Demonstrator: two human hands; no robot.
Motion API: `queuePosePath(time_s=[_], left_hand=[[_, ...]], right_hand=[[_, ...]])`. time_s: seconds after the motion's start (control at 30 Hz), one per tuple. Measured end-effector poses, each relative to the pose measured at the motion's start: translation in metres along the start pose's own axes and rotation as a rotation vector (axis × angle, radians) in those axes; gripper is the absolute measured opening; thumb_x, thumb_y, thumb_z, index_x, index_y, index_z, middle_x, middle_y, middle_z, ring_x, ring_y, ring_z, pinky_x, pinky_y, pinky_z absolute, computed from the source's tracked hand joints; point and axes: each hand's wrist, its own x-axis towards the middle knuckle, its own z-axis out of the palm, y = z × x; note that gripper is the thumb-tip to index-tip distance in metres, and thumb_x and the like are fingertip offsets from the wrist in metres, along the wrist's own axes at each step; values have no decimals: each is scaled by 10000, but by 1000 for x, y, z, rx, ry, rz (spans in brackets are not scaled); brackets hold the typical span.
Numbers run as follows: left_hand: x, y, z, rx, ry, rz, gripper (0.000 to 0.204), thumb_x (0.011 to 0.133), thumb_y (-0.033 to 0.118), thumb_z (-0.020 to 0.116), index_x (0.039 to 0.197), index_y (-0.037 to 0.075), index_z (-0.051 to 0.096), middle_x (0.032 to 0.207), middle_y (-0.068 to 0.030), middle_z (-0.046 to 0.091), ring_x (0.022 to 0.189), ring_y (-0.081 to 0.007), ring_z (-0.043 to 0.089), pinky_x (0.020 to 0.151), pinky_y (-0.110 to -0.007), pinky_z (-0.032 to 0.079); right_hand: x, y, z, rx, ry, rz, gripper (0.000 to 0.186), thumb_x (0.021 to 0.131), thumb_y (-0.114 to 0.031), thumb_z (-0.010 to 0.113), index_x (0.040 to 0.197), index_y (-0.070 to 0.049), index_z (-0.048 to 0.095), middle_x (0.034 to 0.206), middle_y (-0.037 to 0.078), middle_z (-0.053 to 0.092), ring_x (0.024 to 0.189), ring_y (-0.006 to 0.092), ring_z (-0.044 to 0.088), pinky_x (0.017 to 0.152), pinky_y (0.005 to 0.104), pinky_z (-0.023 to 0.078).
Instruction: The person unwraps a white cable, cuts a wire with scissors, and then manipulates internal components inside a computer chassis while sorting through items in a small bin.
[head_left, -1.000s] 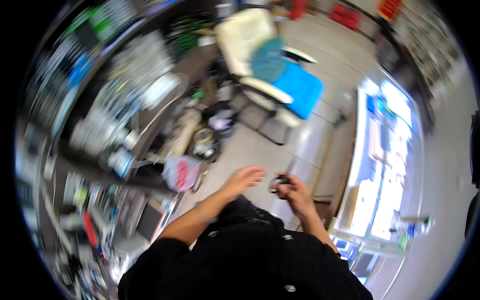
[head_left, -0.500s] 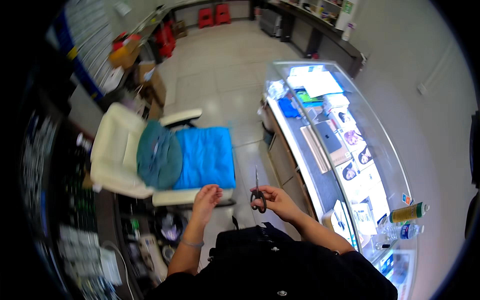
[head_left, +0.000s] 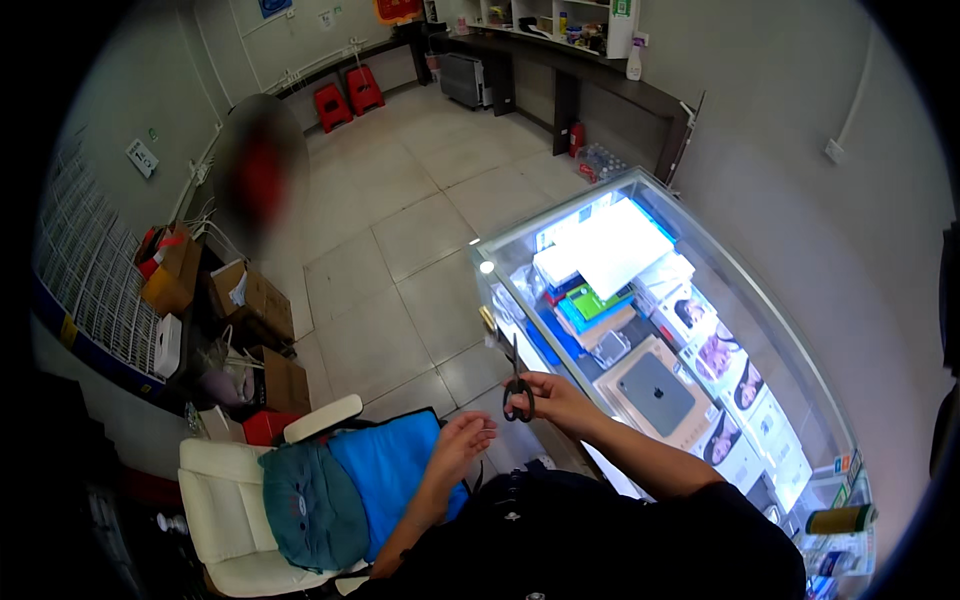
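My right hand is closed on a pair of scissors by its dark loop handles, the blades pointing away from me. Left of it, my left hand hovers with fingers loosely bent and slightly apart; I see nothing in it. Below that arm is a cream office chair, with a blue seat cushion and a green pillow. To the right, close to my right forearm, stands a lit glass display case. A boxed tablet lies under its glass.
Cardboard boxes line the left side beside a wire rack. Red stools and a dark counter stand at the back. A fire extinguisher sits below the counter. Bottles are at the case's near right end.
The view has swung up and to the right, bringing more of the back of the room in. My left hand is nearer the scissors; my right hand still holds them.
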Motion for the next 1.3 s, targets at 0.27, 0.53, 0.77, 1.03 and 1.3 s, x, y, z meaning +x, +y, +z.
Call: queuePosePath(time_s=[0.27, 0.53, 0.77, 1.03, 1.3], left_hand=[[108, 92, -131, -212, 426, 62, 194, 895, 178, 515, 1037, 47, 530, 916, -69, 585, 821, -160, 568, 711, -274, 461], [285, 259, -253, -158, 347, 196, 139, 865, 129, 557, 955, 22, 560, 741, -27, 580, 684, -124, 553, 636, -242, 447], [467, 407, -262, 56, 19, 116, 168, 887, 162, 538, 819, 10, 557, 508, 23, 431, 443, -64, 354, 458, -211, 306], [705, 465, -316, 406, 183, 70, 318, 889, 260, 528, 639, 77, 459, 480, 46, 344, 410, -65, 288, 404, -226, 251], [803, 545, -407, 281, 482, 61, 347, 870, 274, 537, 592, 140, 378, 470, 49, 318, 372, -60, 273, 350, -241, 229]], right_hand=[[210, -44, -19, -5, -193, 75, 415, 847, -276, 603, 1165, -41, 478, 905, 42, 618, 841, 91, 573, 758, 235, 456], [416, -108, -95, 330, 248, -35, 310, 852, -243, 591, 1109, -85, 521, 898, 34, 620, 813, 103, 572, 703, 225, 446], [525, -137, -170, 447, 562, -146, 251, 855, -223, 589, 1045, -69, 534, 865, 49, 621, 725, 98, 567, 654, 212, 473], [705, -207, -292, 327, 873, -352, 273, 852, -222, 596, 1044, -49, 510, 850, 56, 616, 702, 91, 567, 629, 204, 473], [939, -339, -313, 133, 515, -398, 355, 843, -195, 605, 1142, -41, 489, 854, 35, 627, 730, 61, 541, 646, 190, 418]])
